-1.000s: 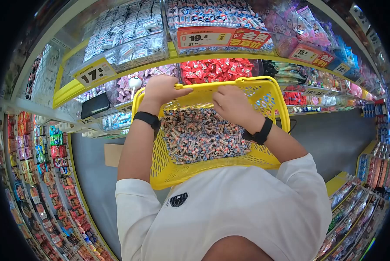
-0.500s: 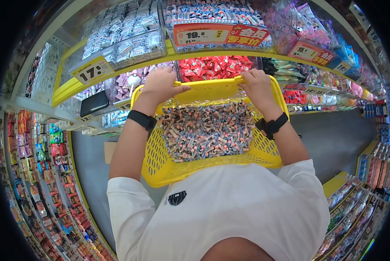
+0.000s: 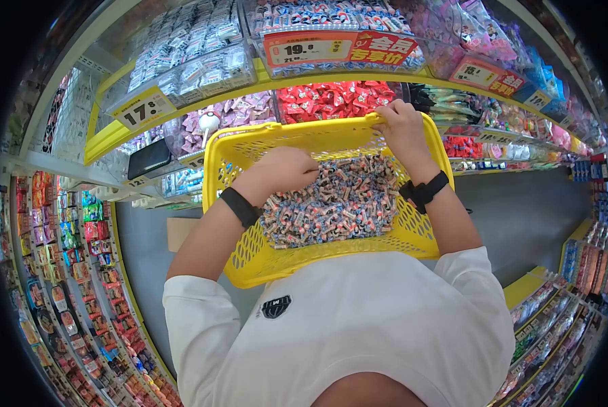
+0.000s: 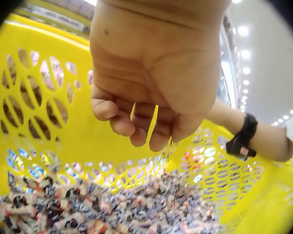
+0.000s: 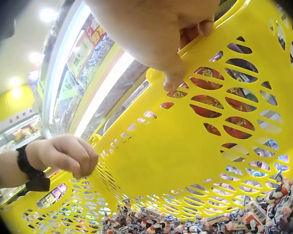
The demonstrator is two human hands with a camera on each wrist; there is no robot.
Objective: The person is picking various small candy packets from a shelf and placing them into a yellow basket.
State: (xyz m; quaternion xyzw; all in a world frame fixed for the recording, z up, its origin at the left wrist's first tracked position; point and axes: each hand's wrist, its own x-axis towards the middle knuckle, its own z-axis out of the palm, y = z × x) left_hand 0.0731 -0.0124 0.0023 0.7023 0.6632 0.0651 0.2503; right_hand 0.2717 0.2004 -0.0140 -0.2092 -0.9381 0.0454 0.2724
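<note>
A yellow plastic shopping basket (image 3: 317, 129) with perforated walls holds a heap of small wrapped candies (image 3: 331, 210). My right hand (image 3: 405, 132) grips its far rim toward the right; in the right wrist view the thumb lies on the inner wall and the fingers go over the rim. Inside the basket, my left hand (image 3: 280, 169) hovers above the left part of the heap. From the left wrist view, its fingers (image 4: 158, 139) hang loosely curled above the candies (image 4: 112, 209) with nothing between them.
Beyond the basket stand shelf bins of white packets (image 3: 209, 74), red candies (image 3: 334, 102) and purple packets (image 3: 246, 112). A black phone-like slab (image 3: 149, 159) lies at the shelf's edge. Hanging snack packs (image 3: 66, 271) line the left, and a cardboard piece (image 3: 182, 233) lies on the floor.
My right hand has gone from above the candies to the basket's far rim and grips it. My left hand has let go of the rim and come down inside, over the heap.
</note>
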